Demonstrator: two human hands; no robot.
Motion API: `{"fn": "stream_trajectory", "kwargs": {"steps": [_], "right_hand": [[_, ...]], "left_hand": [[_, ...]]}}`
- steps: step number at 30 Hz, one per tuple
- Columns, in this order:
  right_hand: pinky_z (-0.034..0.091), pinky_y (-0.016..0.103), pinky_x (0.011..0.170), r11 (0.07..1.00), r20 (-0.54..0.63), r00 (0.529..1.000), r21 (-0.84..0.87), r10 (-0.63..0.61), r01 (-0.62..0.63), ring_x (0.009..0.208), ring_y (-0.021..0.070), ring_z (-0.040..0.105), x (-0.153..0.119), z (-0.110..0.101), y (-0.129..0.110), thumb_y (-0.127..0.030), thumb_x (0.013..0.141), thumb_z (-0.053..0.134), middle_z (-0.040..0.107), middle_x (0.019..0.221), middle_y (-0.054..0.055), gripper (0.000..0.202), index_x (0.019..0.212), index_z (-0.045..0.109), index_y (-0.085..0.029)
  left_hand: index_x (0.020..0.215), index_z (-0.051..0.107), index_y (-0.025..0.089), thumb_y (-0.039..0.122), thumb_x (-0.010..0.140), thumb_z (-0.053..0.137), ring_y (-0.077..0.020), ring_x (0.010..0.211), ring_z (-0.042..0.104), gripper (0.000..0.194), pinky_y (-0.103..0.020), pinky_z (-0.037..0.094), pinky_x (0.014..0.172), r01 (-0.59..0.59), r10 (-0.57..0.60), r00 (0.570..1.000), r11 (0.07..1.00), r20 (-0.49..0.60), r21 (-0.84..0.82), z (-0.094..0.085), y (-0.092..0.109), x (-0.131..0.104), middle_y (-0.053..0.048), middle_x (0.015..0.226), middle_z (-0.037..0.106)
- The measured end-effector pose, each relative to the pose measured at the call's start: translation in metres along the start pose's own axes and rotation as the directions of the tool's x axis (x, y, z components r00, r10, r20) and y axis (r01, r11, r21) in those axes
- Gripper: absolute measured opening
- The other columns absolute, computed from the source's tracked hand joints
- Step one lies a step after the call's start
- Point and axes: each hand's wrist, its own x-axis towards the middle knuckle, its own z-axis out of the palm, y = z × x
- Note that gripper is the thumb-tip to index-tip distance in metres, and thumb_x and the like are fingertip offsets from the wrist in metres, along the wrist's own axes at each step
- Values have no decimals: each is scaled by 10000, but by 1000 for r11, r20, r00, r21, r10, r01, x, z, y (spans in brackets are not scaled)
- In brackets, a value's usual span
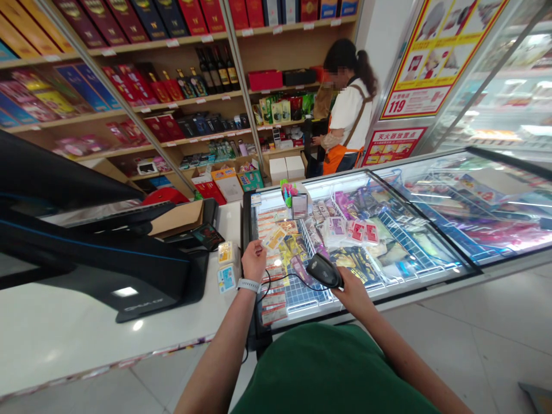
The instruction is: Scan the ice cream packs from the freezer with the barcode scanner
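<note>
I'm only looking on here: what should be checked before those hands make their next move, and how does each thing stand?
1. Scanner gripped by the right hand: ok.
2. Yellow card firmly held by the left hand: cannot tell; it is at the fingertips, grip unclear.
3. Scanner aimed at the card: cannot tell; its window is hidden.
4. Cable well away from the left wrist: not ok; it loops close by.
5. Co-worker out of reach: ok, beyond the freezer.

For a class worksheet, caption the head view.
Right hand holds black scanner over glass display case; left hand alongside.
</note>
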Motion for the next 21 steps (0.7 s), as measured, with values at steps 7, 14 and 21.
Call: {"fn": "stream_trajectory", "kwargs": {"steps": [7,14,21], "right_hand": [[459,332,767,1000,-11,1000,3,-7,7,879,232,599,-1,1,0,-161,722,528,632,939,76,301,1020,568,-161],[461,327,754,1000,-19,1000,10,-22,22,855,223,597,-1,0,-2,-155,714,530,639,923,68,295,1004,581,-171],[466,332,764,1000,-14,1000,7,-15,15,874,231,605,-1,-2,-3,-161,714,530,644,931,68,302,1013,570,-182]], "left_hand": [[991,607,163,196,737,606,-172,797,665,256,-347,530,808,-22,21,1000,998,11,50,0,2,0,-56,858,690],[977,606,176,187,730,600,-180,801,664,247,-351,527,810,-21,20,1000,999,7,48,-1,5,-1,-50,846,688],[953,600,171,170,716,600,-178,801,661,237,-343,528,800,2,-2,1000,1000,3,2,-3,7,-3,-52,848,684]]}}
